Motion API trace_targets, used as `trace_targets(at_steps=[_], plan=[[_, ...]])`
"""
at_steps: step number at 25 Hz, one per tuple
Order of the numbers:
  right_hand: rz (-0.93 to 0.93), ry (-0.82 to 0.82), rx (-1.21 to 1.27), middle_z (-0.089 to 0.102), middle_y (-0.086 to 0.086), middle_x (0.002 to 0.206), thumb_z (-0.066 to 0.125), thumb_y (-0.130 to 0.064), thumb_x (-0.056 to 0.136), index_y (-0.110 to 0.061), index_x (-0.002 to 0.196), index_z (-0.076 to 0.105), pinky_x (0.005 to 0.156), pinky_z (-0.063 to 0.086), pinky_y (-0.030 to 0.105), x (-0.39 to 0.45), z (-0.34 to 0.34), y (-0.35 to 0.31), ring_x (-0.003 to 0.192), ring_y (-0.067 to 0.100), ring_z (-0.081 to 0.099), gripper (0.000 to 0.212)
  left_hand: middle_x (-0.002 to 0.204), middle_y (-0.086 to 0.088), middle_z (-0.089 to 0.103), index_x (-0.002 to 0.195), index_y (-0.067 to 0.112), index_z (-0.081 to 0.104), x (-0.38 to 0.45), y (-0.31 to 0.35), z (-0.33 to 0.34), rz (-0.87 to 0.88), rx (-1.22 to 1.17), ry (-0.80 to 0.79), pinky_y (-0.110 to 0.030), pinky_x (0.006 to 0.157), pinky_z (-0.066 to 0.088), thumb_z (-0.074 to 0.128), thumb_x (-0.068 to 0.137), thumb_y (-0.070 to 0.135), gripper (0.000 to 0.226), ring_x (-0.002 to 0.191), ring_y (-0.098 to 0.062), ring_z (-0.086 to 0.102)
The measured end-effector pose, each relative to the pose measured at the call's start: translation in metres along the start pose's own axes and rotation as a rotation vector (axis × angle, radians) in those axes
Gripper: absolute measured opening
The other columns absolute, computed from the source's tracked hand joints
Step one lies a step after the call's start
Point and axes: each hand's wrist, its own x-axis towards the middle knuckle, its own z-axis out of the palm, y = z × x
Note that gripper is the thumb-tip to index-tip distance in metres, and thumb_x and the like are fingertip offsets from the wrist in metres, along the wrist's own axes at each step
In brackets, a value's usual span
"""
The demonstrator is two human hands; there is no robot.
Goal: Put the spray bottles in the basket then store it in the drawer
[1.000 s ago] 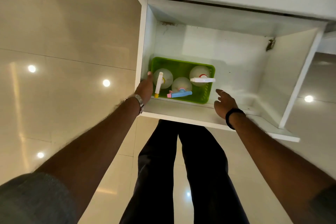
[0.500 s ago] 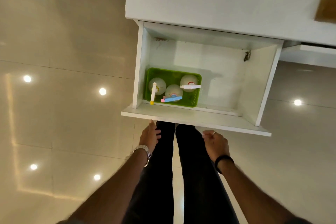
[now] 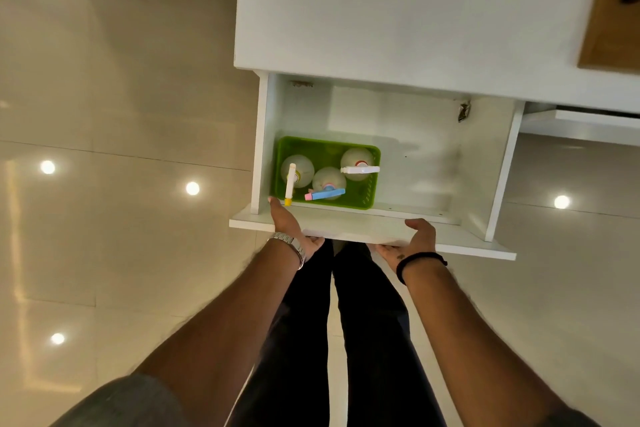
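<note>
Both hands rest on the drawer (image 3: 388,229) front panel: the left hand (image 3: 289,229) at 9 o'clock lies flat over its top edge with fingers loose, and the right hand (image 3: 414,239) at 3 o'clock cups the edge, fingers seemingly curled under it, though that side is hidden. Neither grip clamps anything else. Spread this way, they could push the drawer in squarely, I judge. Three bottles (image 3: 329,178) stand in the basket (image 3: 367,196), at the drawer's left near corner.
</note>
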Motion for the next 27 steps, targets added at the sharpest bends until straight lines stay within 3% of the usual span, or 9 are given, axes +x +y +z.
trace_targets(at_steps=[2, 5, 10, 14, 16, 21, 24, 27], plan=[[-0.013, -0.036, 0.019, 0.056, 0.017, 0.125, 0.059, -0.014, 0.083, -0.007, 0.122, 0.050, 0.096, 0.053, 0.048, -0.006, 0.014, -0.005, 0.107, 0.035, 0.062, 0.041, 0.126, -0.012, 0.064, 0.130, 0.018, 0.055, -0.004, 0.008, 0.011, 0.031, 0.010, -0.035, -0.049, 0.103, 0.050, 0.050, 0.072, 0.086, 0.089, 0.115, -0.033, 0.063], [-0.034, -0.069, 0.021, 0.058, 0.014, 0.119, 0.057, -0.013, 0.084, -0.005, 0.105, 0.053, 0.104, 0.049, 0.045, -0.010, 0.035, -0.014, 0.110, 0.033, 0.063, 0.023, 0.129, -0.015, 0.064, 0.132, 0.015, 0.054, -0.012, 0.021, 0.030, 0.063, 0.025, -0.103, -0.049, 0.104, 0.050, 0.048, 0.074, 0.085, 0.092, 0.117, -0.035, 0.063], [-0.112, -0.090, -0.039, 0.054, 0.017, 0.128, 0.058, -0.014, 0.084, -0.006, 0.124, 0.050, 0.107, 0.046, 0.049, -0.017, 0.073, -0.039, 0.119, 0.034, 0.059, 0.042, 0.123, -0.019, 0.064, 0.131, 0.013, 0.055, -0.028, 0.047, 0.064, 0.080, 0.068, -0.162, -0.046, 0.095, 0.052, 0.048, 0.075, 0.084, 0.090, 0.110, -0.036, 0.063], [-0.146, -0.106, 0.012, 0.043, 0.019, 0.137, 0.058, -0.015, 0.086, -0.004, 0.140, 0.038, 0.111, 0.040, 0.053, -0.028, 0.104, -0.058, 0.128, 0.039, 0.049, 0.059, 0.141, -0.024, 0.055, 0.150, 0.013, 0.040, -0.042, 0.067, 0.087, 0.106, 0.178, -0.214, -0.045, 0.113, 0.039, 0.039, 0.078, 0.084, 0.101, 0.128, -0.041, 0.055], [-0.167, -0.130, 0.037, 0.042, 0.019, 0.140, 0.058, -0.016, 0.087, -0.005, 0.141, 0.037, 0.111, 0.041, 0.053, -0.032, 0.119, -0.065, 0.128, 0.039, 0.049, 0.059, 0.145, -0.027, 0.052, 0.154, 0.011, 0.033, -0.050, 0.076, 0.097, 0.130, 0.194, -0.259, -0.046, 0.118, 0.033, 0.034, 0.081, 0.083, 0.103, 0.131, -0.042, 0.052], [-0.241, -0.227, 0.123, 0.050, 0.021, 0.137, 0.053, -0.017, 0.091, -0.004, 0.137, 0.042, 0.108, 0.046, 0.049, -0.041, 0.151, -0.085, 0.124, 0.035, 0.055, 0.049, 0.147, -0.029, 0.049, 0.151, 0.007, 0.038, -0.068, 0.099, 0.126, 0.228, 0.220, -0.369, -0.046, 0.118, 0.033, 0.027, 0.085, 0.081, 0.099, 0.131, -0.044, 0.051], [-0.272, -0.273, 0.148, 0.050, 0.024, 0.139, 0.051, -0.018, 0.094, 0.003, 0.140, 0.040, 0.109, 0.045, 0.049, -0.040, 0.165, -0.098, 0.126, 0.039, 0.054, 0.052, 0.153, -0.028, 0.043, 0.154, 0.003, 0.032, -0.074, 0.111, 0.144, 0.260, 0.229, -0.428, -0.047, 0.121, 0.029, 0.025, 0.086, 0.081, 0.104, 0.137, -0.042, 0.048], [-0.303, -0.323, 0.102, 0.051, 0.025, 0.137, 0.048, -0.020, 0.096, 0.008, 0.141, 0.039, 0.112, 0.042, 0.049, -0.039, 0.177, -0.107, 0.128, 0.040, 0.053, 0.054, 0.148, -0.023, 0.051, 0.147, 0.001, 0.042, -0.077, 0.123, 0.155, 0.315, 0.243, -0.484, -0.045, 0.122, 0.028, 0.026, 0.088, 0.079, 0.099, 0.134, -0.037, 0.053]])
